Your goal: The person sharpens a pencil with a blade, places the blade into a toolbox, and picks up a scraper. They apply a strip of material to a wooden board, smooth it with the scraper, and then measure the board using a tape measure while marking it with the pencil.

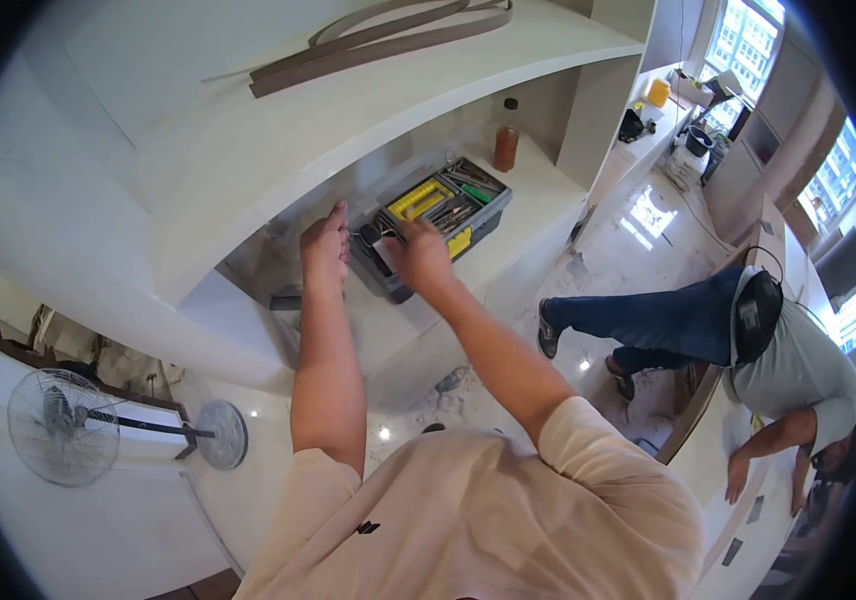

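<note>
My left hand (325, 246) is closed in the shelf opening, to the left of a tool box; whatever its curled fingers hold, if anything, is hidden. The grey and black tool box (493, 215) has a yellow latch (459, 242) and sits opened on the lower shelf. Metal tools, a yellow insert (421, 199) and a green item (476, 194) lie in its compartments. Over the near left end of the box is my right hand (420, 256), slightly blurred. Its fingers point down toward the box, and I cannot see whether they grip anything.
A bottle of amber liquid (506, 138) stands behind the tool box. Brown strips (378, 45) lie on the upper shelf (348, 115). A standing fan (63, 425) is at lower left. At right, another person (788, 350) bends over a white panel (713, 480).
</note>
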